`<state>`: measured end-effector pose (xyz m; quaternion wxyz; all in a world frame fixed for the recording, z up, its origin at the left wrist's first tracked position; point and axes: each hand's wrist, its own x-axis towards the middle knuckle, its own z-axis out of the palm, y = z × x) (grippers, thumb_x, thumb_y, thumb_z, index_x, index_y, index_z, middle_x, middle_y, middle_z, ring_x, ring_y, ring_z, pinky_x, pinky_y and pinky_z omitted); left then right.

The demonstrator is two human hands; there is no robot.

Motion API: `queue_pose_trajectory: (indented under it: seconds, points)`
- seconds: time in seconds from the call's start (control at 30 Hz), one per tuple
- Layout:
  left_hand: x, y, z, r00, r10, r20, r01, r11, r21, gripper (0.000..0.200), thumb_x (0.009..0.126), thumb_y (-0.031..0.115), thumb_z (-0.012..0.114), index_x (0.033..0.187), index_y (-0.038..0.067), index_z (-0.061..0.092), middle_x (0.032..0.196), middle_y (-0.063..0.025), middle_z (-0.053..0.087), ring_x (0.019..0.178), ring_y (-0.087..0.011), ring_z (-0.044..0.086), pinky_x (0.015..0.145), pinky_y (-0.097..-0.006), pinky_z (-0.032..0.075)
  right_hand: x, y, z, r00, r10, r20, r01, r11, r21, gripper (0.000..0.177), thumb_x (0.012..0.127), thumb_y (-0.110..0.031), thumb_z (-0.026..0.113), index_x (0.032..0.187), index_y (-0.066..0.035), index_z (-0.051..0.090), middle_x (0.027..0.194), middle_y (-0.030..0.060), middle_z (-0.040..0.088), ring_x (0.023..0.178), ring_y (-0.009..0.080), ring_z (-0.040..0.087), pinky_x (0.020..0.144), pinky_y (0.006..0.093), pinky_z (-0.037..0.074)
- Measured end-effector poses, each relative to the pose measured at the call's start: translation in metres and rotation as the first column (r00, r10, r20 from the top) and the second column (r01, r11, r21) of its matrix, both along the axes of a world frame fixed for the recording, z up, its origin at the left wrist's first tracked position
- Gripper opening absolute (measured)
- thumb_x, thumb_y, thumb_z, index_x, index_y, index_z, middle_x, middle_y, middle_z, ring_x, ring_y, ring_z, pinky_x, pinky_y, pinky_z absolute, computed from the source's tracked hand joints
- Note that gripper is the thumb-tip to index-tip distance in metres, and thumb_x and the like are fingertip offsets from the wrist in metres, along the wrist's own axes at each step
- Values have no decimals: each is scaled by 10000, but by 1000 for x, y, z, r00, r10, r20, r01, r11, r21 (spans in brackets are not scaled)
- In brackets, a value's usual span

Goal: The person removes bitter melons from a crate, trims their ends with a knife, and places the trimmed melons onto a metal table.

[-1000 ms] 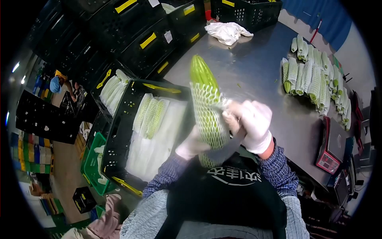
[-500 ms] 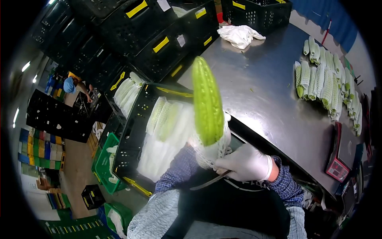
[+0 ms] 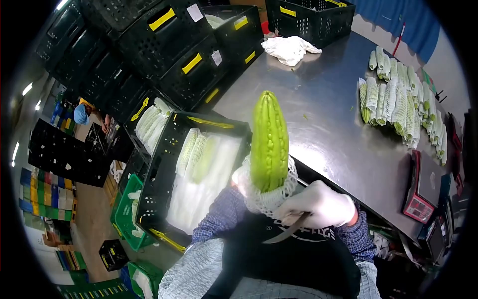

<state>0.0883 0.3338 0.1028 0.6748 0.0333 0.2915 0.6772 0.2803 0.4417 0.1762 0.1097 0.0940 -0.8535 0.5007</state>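
Working the net (image 3: 273, 201) around the gourd (image 3: 269, 144), I judge; left hand (image 3: 239, 180) clasps both, right hand (image 3: 321, 204) grips a knife (image 3: 286, 232); next calls for keeping it clear.

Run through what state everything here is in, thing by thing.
Gourd: held, upper part bare
Net sleeve: bunched around gourd's lower part
Blade: uncovered, in right hand
Left hand: gloved, mostly hidden
Nearest black crate: open, holding netted gourds
Gourds at right: netted
White cloth: crumpled

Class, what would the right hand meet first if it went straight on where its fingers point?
Probably the white net around the lower end of the green gourd; the right hand may be touching it, but depth is unclear.
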Motion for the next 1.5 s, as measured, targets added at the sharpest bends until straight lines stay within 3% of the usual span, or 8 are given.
queue_pose_trajectory:
  seconds: [0.07,0.1,0.23,0.4,0.77,1.0,1.1,1.5]
  points:
    - [-4,0,-8,994,-58,-91,62,998,33,453,922,186,572,1335,10,508,1145,-150,620,1044,-258,627,915,-380,539,9,16,22,991,-20,135,9,997,80,203,800,-110,732,1002,-86,734,769,70,718,641,198,699,600,294,559]
    - [-5,-1,-13,986,-98,-132,105,993,52,490,896,188,597,1341,9,502,1158,-152,617,1054,-258,624,922,-382,536,14,21,15,983,-136,-121,124,987,-101,200,820,-67,718,1019,-52,720,787,67,721,653,165,684,601,278,543]
    - [-9,-8,-36,921,-281,-270,330,931,155,646,790,195,697,1367,1,479,1208,-157,607,1093,-258,613,951,-390,525,17,30,37,806,-590,-43,480,694,-537,306,871,-45,699,1169,14,662,1029,88,711,841,109,659,755,239,532]
    - [-2,-10,-54,811,-448,-376,544,814,205,854,658,204,821,1398,-8,451,1270,-164,594,1141,-258,600,987,-400,511,-5,28,40,823,-566,-48,368,595,-715,339,901,-114,706,1212,10,657,1107,87,699,916,90,645,829,242,528]
    - [17,-3,-50,789,-516,-334,596,775,210,1215,451,214,999,1468,-16,376,1379,-178,560,1227,-260,573,1044,-416,487,10,25,49,628,-776,53,662,497,-562,322,954,-331,679,934,-11,711,727,-32,630,641,34,501,596,220,399]
    - [35,-9,-25,762,-471,-445,523,852,-7,838,758,262,840,1431,-19,426,1299,-205,607,1148,-283,630,980,-405,541,30,34,35,698,-716,20,602,570,-559,293,973,-258,651,1089,3,717,913,42,724,797,59,580,724,225,470]
    - [43,-4,-4,838,-503,-209,486,864,-130,951,676,281,898,1435,-27,414,1304,-206,603,1157,-291,624,983,-411,540,32,31,39,715,-698,-48,558,610,-563,239,945,-175,668,1103,2,705,895,23,709,760,42,560,686,214,460]
    - [43,7,-41,724,-580,-373,671,719,183,1257,511,234,966,1520,-6,257,1423,-208,494,1237,-299,562,1044,-448,482,59,33,54,675,-737,-24,701,651,-290,255,800,-86,629,1029,19,669,796,27,663,642,52,511,591,231,422]
